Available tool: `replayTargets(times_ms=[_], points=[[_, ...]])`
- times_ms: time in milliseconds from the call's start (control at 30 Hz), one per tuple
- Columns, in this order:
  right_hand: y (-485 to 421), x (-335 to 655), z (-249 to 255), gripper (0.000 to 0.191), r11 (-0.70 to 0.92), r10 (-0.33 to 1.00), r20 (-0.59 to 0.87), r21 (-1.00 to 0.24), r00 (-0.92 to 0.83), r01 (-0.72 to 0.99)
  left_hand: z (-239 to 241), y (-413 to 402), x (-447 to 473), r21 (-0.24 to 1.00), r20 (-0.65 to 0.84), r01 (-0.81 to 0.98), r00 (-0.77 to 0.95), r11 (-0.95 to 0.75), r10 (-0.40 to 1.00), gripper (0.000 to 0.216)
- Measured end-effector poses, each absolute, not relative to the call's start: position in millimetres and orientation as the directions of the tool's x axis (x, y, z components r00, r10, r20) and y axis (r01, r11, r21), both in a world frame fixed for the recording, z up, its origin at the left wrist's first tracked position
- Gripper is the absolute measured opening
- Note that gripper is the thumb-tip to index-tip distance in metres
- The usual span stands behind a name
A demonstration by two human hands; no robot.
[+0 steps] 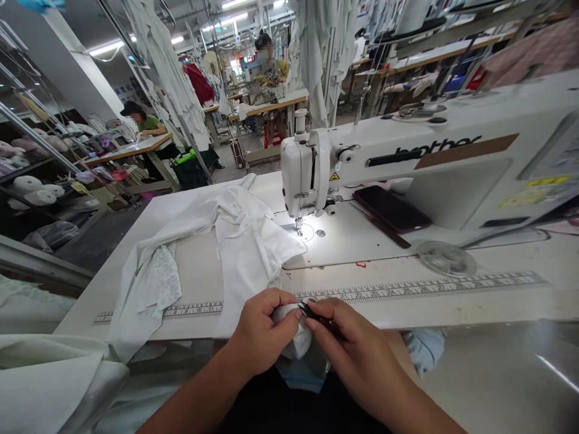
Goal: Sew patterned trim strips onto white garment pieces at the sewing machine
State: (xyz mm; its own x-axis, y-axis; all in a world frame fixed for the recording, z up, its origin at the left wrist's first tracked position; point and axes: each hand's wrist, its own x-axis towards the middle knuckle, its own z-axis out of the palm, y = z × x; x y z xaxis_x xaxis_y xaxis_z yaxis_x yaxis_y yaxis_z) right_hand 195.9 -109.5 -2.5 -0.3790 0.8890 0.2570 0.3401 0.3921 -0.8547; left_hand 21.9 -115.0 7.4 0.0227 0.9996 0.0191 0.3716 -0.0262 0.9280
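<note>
Just past the table's front edge, my left hand (265,328) pinches a bunched edge of white fabric (302,342). My right hand (350,337) is closed around dark thread snips (309,310), mostly hidden in the palm, with the tips touching or very near the fabric by my left thumb. Whether the blades cut a thread cannot be made out. A white garment piece (246,241) lies spread on the table, one corner close to the needle area (299,228) of the sewing machine (407,150).
A dark phone (392,208) rests under the machine arm, beside a brown strip-like tool (389,232). Nearer me is a clear round dish (447,258). A printed ruler (384,289) runs along the front edge. More pale fabric (49,383) hangs at left. Two people sit at machines behind.
</note>
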Motion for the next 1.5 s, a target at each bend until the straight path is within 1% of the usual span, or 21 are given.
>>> replayTargets(times_ms=[133, 333, 400, 500, 600, 700, 767, 1167, 1400, 1500], points=[[-109.1, 195.1, -3.0, 0.011, 0.435, 0.877, 0.294, -0.821, -0.38, 0.37, 9.4, -115.2, 22.6, 0.921, 0.037, 0.387, 0.031, -0.046, 0.999, 0.01], [-107.2, 195.7, -5.1, 0.013, 0.498, 0.852, 0.369, -0.79, -0.372, 0.356, 10.0, -114.6, 21.4, 0.926, 0.033, 0.375, 0.037, -0.045, 0.999, 0.009], [-106.8, 197.1, -4.5, 0.011, 0.485, 0.864, 0.365, -0.789, -0.347, 0.378, 8.6, -113.9, 20.2, 0.944, -0.006, 0.329, 0.028, -0.003, 1.0, 0.01], [-107.6, 199.4, -4.6, 0.009, 0.477, 0.873, 0.36, -0.775, -0.33, 0.414, 6.5, -112.9, 19.3, 0.971, -0.104, 0.22, 0.03, 0.095, 0.994, 0.014], [-109.6, 199.9, -7.4, 0.011, 0.505, 0.855, 0.383, -0.767, -0.35, 0.394, 6.5, -112.0, 19.8, 0.975, -0.193, 0.12, 0.039, 0.187, 0.98, 0.019], [-110.6, 198.4, -10.8, 0.013, 0.512, 0.845, 0.38, -0.776, -0.375, 0.368, 8.1, -111.2, 20.8, 0.976, -0.217, 0.038, 0.048, 0.216, 0.975, 0.02], [-110.4, 197.5, -12.3, 0.013, 0.498, 0.852, 0.364, -0.787, -0.377, 0.364, 9.0, -110.9, 21.0, 0.975, -0.223, 0.015, 0.05, 0.223, 0.974, 0.019], [-108.4, 192.8, -9.7, 0.01, 0.433, 0.881, 0.317, -0.84, -0.352, 0.327, 10.9, -112.9, 21.9, 0.97, -0.244, 0.018, 0.049, 0.243, 0.969, 0.018], [-107.2, 192.9, -7.3, 0.01, 0.471, 0.862, 0.345, -0.815, -0.37, 0.337, 12.1, -111.1, 21.3, 0.969, -0.248, 0.012, 0.057, 0.247, 0.967, 0.017], [-107.8, 193.3, -9.3, 0.01, 0.484, 0.86, 0.36, -0.801, -0.362, 0.352, 9.0, -110.6, 20.3, 0.976, -0.212, 0.054, 0.058, 0.209, 0.976, 0.015]])
